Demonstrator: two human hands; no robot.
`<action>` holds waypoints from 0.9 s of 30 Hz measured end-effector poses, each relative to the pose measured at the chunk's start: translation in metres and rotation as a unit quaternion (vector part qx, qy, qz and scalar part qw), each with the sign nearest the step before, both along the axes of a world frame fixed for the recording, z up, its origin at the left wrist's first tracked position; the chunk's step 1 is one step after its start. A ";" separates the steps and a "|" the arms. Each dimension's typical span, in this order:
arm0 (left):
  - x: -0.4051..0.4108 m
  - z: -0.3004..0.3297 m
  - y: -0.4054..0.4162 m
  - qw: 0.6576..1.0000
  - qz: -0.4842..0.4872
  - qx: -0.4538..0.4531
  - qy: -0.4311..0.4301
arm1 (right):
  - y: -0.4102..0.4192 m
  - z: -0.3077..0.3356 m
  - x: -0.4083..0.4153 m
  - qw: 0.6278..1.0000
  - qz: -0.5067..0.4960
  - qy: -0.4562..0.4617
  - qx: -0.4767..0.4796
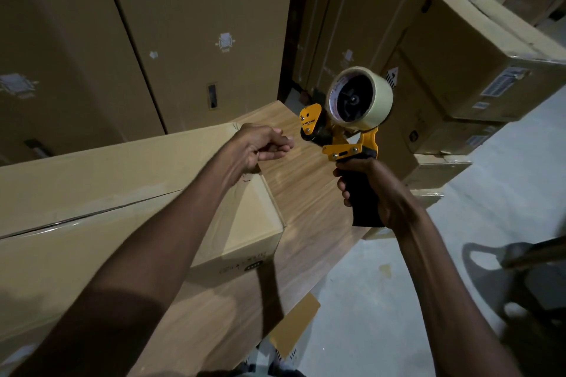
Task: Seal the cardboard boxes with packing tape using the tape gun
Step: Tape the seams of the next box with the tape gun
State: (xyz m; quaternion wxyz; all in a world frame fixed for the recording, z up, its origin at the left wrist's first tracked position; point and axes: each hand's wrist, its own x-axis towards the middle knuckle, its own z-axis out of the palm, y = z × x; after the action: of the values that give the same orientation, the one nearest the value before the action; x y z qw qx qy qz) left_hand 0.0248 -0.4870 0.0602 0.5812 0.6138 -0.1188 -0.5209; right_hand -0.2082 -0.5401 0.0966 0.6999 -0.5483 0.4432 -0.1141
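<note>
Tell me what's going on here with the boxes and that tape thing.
A person is taping cardboard boxes shut. Their right hand grips the black handle of a yellow tape gun, held up in the air with its tape roll on top. The left hand hovers with curled fingers near the gun's front end; whether it pinches tape is unclear. Below sits a long cardboard box on a wooden table, with shiny tape already along its top seam. More boxes are stacked around.

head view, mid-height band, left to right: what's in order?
Long tan cardboard box with a taped centre seam → left hand, fingers curled, holding nothing visible → yellow-and-black tape gun with a clear tape roll, its black handle gripped by the right hand → stacked brown cardboard cartons.
</note>
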 end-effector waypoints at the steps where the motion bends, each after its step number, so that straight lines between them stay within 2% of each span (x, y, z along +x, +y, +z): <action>1: 0.003 0.001 -0.003 1.000 -0.017 0.006 -0.009 | 0.002 0.000 -0.001 1.000 0.005 0.001 -0.004; 4: 0.023 0.003 -0.011 0.995 -0.045 0.049 -0.075 | 0.008 -0.002 -0.004 1.000 0.008 -0.017 -0.001; 8: 0.075 -0.003 -0.005 0.984 -0.009 0.103 -0.147 | 0.013 0.000 -0.014 1.000 -0.008 -0.017 -0.008; 12: 0.095 -0.003 -0.010 0.970 -0.068 0.109 -0.206 | 0.030 -0.011 -0.006 0.998 -0.006 -0.006 -0.058; 16: 0.113 -0.003 -0.021 0.953 -0.108 0.128 -0.251 | 0.050 -0.031 0.012 0.997 -0.016 -0.015 -0.068; 20: 0.121 -0.007 -0.032 0.939 -0.096 0.132 -0.304 | 0.061 -0.048 0.030 0.996 -0.013 -0.020 -0.089; 23: 0.134 -0.017 -0.035 0.913 -0.039 0.134 -0.383 | 0.068 -0.052 0.032 0.994 -0.020 -0.025 -0.100; 25: 0.146 -0.023 -0.033 0.913 -0.016 0.131 -0.387 | 0.074 -0.056 0.032 0.993 -0.018 -0.022 -0.111; 27: 0.153 -0.029 -0.032 0.915 -0.034 0.121 -0.384 | 0.079 -0.060 0.033 0.993 -0.023 -0.018 -0.111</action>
State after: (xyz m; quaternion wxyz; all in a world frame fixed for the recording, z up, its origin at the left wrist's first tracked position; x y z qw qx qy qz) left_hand 0.1776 -0.5185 0.0310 0.3935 0.8280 -0.2897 -0.2750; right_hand -0.1752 -0.4609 0.0361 0.6398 -0.6100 0.4275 -0.1891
